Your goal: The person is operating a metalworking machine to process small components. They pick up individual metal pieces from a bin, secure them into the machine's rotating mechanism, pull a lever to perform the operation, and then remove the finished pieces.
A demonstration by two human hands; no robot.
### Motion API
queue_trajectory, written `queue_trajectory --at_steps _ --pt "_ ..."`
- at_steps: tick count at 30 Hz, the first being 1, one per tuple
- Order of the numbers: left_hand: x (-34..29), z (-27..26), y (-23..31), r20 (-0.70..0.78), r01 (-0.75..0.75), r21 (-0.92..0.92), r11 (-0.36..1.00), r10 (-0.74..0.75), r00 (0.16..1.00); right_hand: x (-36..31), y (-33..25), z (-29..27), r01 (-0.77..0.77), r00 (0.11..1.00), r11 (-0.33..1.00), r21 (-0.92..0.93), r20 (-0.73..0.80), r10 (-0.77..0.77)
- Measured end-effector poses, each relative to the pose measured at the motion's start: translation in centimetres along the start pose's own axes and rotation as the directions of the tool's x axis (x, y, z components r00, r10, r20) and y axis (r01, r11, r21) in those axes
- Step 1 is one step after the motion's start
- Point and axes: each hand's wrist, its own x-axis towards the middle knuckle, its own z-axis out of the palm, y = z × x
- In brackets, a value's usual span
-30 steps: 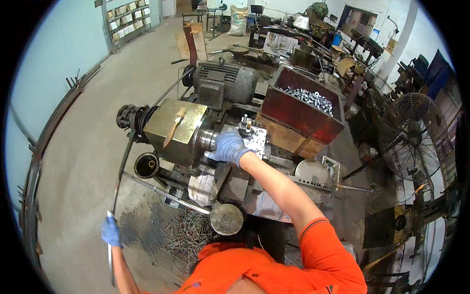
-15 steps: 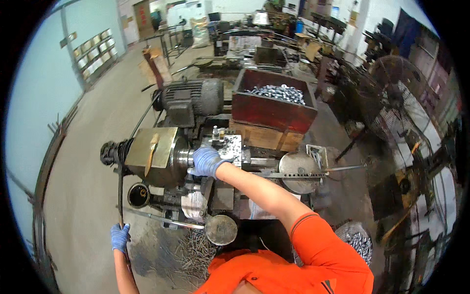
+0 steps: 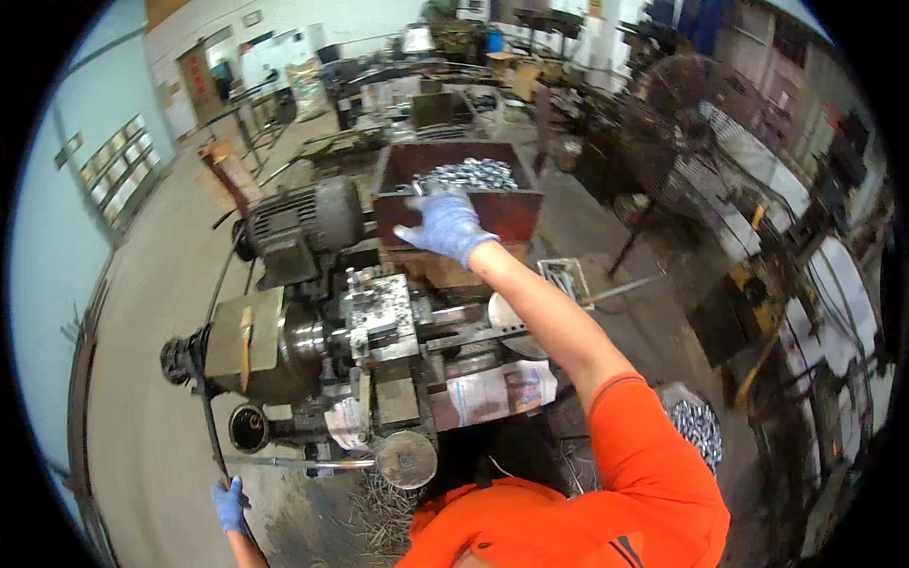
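My right hand (image 3: 447, 225), in a blue-grey glove, is raised in front of the near wall of a dark red metal box (image 3: 507, 210). Its thumb stands apart from the fingers. Just beyond the fingertips a small shiny metal piece (image 3: 418, 188) shows; whether it touches them I cannot tell. Inside the box lies a heap of small shiny metal parts (image 3: 471, 174). At the lower left my gloved left hand (image 3: 228, 504) is closed round a long dark bar (image 3: 210, 431), which runs up to the left end of the lathe. The lathe's chuck (image 3: 305, 335) is below and left of my right hand.
An electric motor (image 3: 305, 222) sits behind the headstock (image 3: 248, 336), on which a brush (image 3: 246, 346) lies. Metal chips cover the cross slide (image 3: 381, 308). A round metal disc (image 3: 407, 460) stands near my body. A large fan (image 3: 691, 133) is at the right, a basket of parts (image 3: 696, 431) below.
My right hand has moved from the chuck up and right to the red box. My left hand stays on the bar, now lower in view. The view has shifted to the right.
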Motion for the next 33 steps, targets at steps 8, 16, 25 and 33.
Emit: queue_trajectory --at_steps 8,16,25,33 --pt "-4.3 0.3 7.6 0.2 0.088 0.042 0.995 -0.094 0.975 -14.4 -4.9 -6.7 -0.227 0.962 0.836 0.499 0.249 0.113" --pt "-3.3 7.5 13.0 0.175 -0.036 0.159 0.987 0.008 0.985 -39.6 0.5 -17.6 -0.76 0.631 0.633 0.148 0.406 0.661" --pt "-2.5 11.4 16.4 0.214 -0.1 0.208 0.973 0.054 0.975 -58.3 15.5 -27.4 -0.536 -0.099 0.067 -0.842 0.141 0.985" --pt "-3.2 11.4 17.9 0.188 -0.12 0.22 0.968 0.078 0.979 -59.3 20.3 -27.0 -0.471 -0.184 0.322 -0.821 0.448 0.875"
